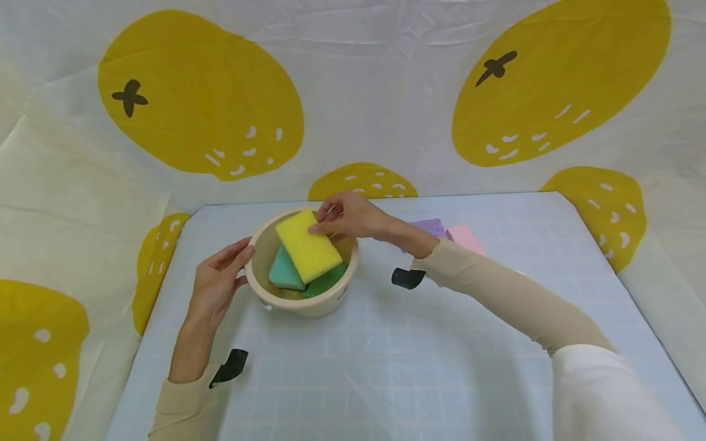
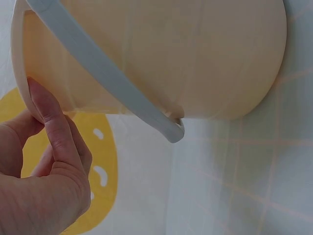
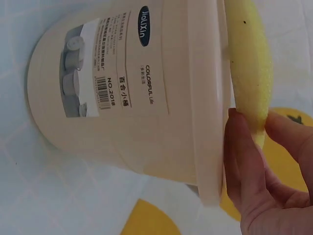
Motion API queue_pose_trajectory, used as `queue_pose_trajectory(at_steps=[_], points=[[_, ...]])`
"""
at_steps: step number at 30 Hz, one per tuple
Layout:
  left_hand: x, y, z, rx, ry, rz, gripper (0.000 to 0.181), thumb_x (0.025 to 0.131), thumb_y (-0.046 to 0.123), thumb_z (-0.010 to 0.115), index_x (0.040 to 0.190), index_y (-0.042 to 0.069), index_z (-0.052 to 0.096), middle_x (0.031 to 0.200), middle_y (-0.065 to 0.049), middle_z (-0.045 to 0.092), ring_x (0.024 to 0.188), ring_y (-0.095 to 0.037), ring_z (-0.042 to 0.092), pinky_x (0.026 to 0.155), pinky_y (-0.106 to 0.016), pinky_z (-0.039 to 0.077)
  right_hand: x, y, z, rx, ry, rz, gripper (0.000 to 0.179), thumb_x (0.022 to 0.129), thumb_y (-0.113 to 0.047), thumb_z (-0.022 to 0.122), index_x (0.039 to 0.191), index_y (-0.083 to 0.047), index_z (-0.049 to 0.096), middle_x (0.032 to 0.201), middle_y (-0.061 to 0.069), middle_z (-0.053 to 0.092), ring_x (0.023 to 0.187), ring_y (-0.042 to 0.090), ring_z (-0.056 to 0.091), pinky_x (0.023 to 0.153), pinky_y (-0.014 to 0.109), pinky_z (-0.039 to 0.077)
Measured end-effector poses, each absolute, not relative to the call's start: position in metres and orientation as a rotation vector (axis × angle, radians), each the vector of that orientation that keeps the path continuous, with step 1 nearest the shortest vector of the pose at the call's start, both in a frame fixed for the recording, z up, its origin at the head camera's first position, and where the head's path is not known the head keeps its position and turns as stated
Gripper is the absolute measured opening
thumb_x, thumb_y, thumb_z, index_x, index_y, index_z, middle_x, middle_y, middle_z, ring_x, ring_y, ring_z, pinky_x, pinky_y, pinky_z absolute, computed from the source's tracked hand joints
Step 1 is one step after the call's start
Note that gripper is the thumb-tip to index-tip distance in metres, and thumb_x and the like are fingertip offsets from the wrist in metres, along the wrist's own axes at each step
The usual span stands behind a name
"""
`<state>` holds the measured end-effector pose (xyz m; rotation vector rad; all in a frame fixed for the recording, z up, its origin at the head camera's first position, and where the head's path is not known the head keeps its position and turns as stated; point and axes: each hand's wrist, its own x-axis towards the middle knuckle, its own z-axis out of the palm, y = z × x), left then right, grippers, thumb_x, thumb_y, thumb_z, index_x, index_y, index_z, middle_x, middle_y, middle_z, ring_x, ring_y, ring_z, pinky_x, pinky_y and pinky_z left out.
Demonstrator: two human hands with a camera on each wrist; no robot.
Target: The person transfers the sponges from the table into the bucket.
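Note:
A cream plastic bucket (image 1: 325, 304) stands on the table, its grey handle (image 2: 105, 73) hanging down the side in the left wrist view. My left hand (image 1: 217, 282) pinches the bucket's rim at the left between thumb and fingers. Over the bucket's mouth, my right hand (image 1: 353, 215) pinches a yellow sponge (image 1: 309, 246) by its right edge. The sponge lies tilted across the opening, level with the rim in the right wrist view. Beneath it inside the bucket show a teal sponge (image 1: 287, 269) and a green piece (image 1: 326, 280), partly covered.
Behind the right forearm lie a purple sponge (image 1: 429, 227) and a pink sponge (image 1: 465, 237) on the light blue checked table (image 1: 353, 380). A white curtain with yellow fruit prints (image 1: 375, 110) rises along the table's back and sides. The bucket's label (image 3: 102, 68) faces the right wrist camera.

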<state>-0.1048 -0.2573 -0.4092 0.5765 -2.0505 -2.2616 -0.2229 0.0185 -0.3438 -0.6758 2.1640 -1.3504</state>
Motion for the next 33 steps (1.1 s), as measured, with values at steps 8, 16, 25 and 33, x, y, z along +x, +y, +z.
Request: queue_pose_trajectory(at_steps=[8,16,25,33], points=[[-0.106,-0.256,-0.41,0.571,-2.04,-2.266,0.061,0.084,0.035,0.085,0.136,0.007,0.066,0.119,0.005,0.071,0.095,-0.011,0.066,0.075,-0.023,0.061,-0.218,-0.005,-0.355,-0.82,2.35,-1.229,0.026,0.091,-0.026,0.082,0.097,-0.004,0.07,0.085,0.006,0.07,0.075,0.017,0.064,0.069,0.022,0.057],[-0.105,-0.256,-0.409,0.609,-2.059,-2.248,0.065,0.083,0.039,0.086,0.137,0.009,0.066,0.12,0.005,0.07,0.097,-0.011,0.065,0.075,-0.022,0.06,-0.211,-0.019,-0.361,-0.789,2.395,-1.175,0.026,0.091,-0.026,0.081,0.095,-0.003,0.069,0.077,0.005,0.068,0.072,0.026,0.07,0.059,0.02,0.052],[-0.104,-0.256,-0.408,0.619,-2.078,-2.232,0.066,0.083,0.041,0.085,0.138,0.011,0.066,0.122,0.006,0.07,0.098,-0.011,0.065,0.077,-0.021,0.06,-0.203,-0.024,-0.364,-0.81,2.43,-1.06,0.027,0.091,-0.028,0.081,0.089,-0.005,0.068,0.078,0.002,0.067,0.068,0.012,0.065,0.06,0.017,0.048],[-0.104,-0.255,-0.408,0.622,-2.063,-2.242,0.066,0.082,0.04,0.085,0.138,0.009,0.065,0.121,0.005,0.07,0.098,-0.011,0.065,0.077,-0.022,0.06,-0.203,-0.021,-0.36,-0.8,2.363,-1.085,0.027,0.093,-0.026,0.08,0.087,-0.002,0.068,0.076,0.004,0.069,0.065,0.016,0.071,0.06,0.022,0.056]])
